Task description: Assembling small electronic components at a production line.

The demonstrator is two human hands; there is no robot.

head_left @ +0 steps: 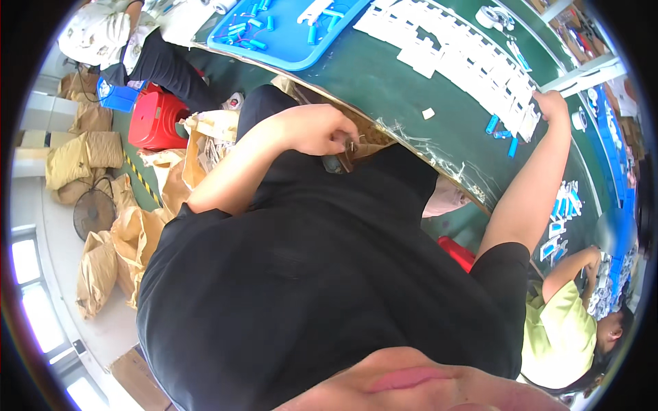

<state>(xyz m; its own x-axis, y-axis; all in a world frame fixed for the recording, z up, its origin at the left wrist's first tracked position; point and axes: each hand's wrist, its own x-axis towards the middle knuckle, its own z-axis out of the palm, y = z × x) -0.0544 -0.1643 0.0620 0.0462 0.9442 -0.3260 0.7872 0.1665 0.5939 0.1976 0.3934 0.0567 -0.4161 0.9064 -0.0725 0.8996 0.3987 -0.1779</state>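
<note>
My left hand (322,130) is over my lap, just off the near table edge. Its fingers are curled together; a small glint shows at the fingertips, too small to name. Below it is a brown paper or bag opening (367,147). My right hand (552,105) reaches across the green table (384,89) to the right end of long rows of flat white plastic pieces (473,68). Its fingers look apart and touch or nearly touch the end pieces. Loose blue cylindrical cells (502,134) lie beside that end. A small white square (428,114) lies alone on the table.
A blue tray (295,65) with blue wired cells stands at the table's far left. Tape rolls (495,17) lie farther back. A red stool (152,120) and paper sacks (127,240) stand on the left. Co-workers sit at upper left and lower right (562,329).
</note>
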